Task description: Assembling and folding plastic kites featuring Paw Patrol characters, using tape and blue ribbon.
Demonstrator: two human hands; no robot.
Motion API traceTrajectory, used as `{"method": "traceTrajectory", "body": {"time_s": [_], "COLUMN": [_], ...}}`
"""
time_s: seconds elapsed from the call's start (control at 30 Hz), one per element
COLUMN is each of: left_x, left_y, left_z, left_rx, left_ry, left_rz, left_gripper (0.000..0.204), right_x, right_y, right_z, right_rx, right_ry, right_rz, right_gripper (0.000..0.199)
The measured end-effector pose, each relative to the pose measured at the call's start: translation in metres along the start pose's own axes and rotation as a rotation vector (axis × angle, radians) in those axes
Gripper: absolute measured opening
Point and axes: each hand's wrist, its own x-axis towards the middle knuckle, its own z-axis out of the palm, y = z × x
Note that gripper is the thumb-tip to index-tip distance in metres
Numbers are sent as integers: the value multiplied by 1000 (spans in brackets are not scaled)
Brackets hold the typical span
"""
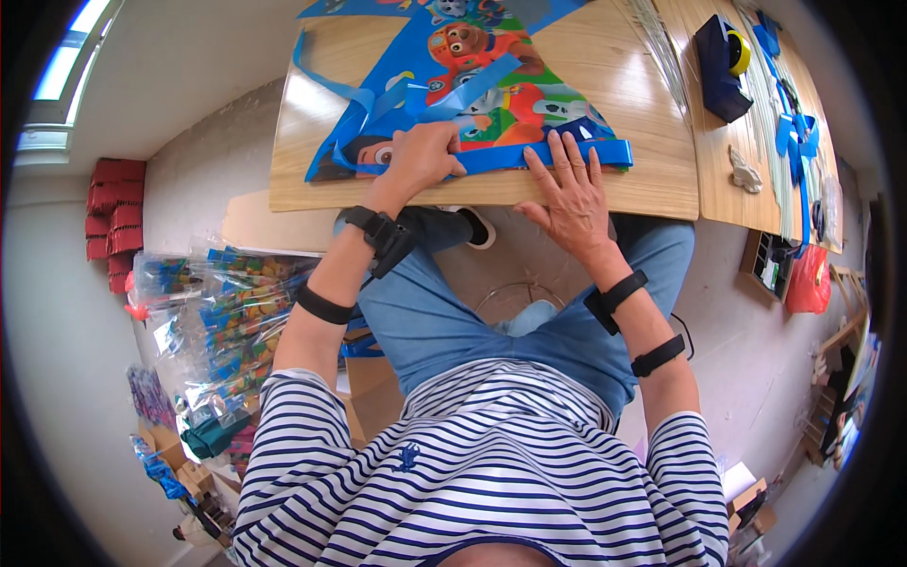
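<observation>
A printed sheet [482, 85] with colourful cartoon dogs on blue lies on the wooden table [652, 189], its wide lower edge toward me. Along that edge runs a glossy blue ribbon [496, 159], and a loose length of it loops back over the print at the left. My left hand [420, 161] is closed, thumb and fingers pinching the ribbon near the middle of the edge. To its right, my right hand [572, 194] lies flat with fingers spread, the fingertips pressing on the ribbon and the sheet's edge. The ribbon's right end sticks out past those fingers.
On the right-hand table stands a dark tape dispenser [723, 71] with a yellow roll. Thin pale rods [666, 57] and more blue ribbon [798, 142] lie nearby. Plastic-wrapped printed packs [227, 312] are heaped at my left, with red boxes [115, 213] stacked behind.
</observation>
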Motion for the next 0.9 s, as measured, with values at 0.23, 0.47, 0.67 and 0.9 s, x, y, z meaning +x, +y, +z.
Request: {"method": "traceTrajectory", "body": {"time_s": [0.23,0.47,0.67,0.9], "left_x": [3,18,29,35], "left_y": [-5,-15,-25,-32], "left_z": [1,-14,-18,-26], "left_rx": [-4,-236,-439,-400], "left_ry": [-30,-137,-272,-394], "left_rz": [3,28,39,64], "left_gripper": [27,26,28,23], "right_x": [0,0,0,0], "right_y": [0,0,-1,0], "right_z": [0,-1,-2,0], "right_rx": [-1,3,8,4], "right_ry": [2,-5,-9,-11], "right_rz": [-5,2,10,14], "right_gripper": [79,81,84,85]}}
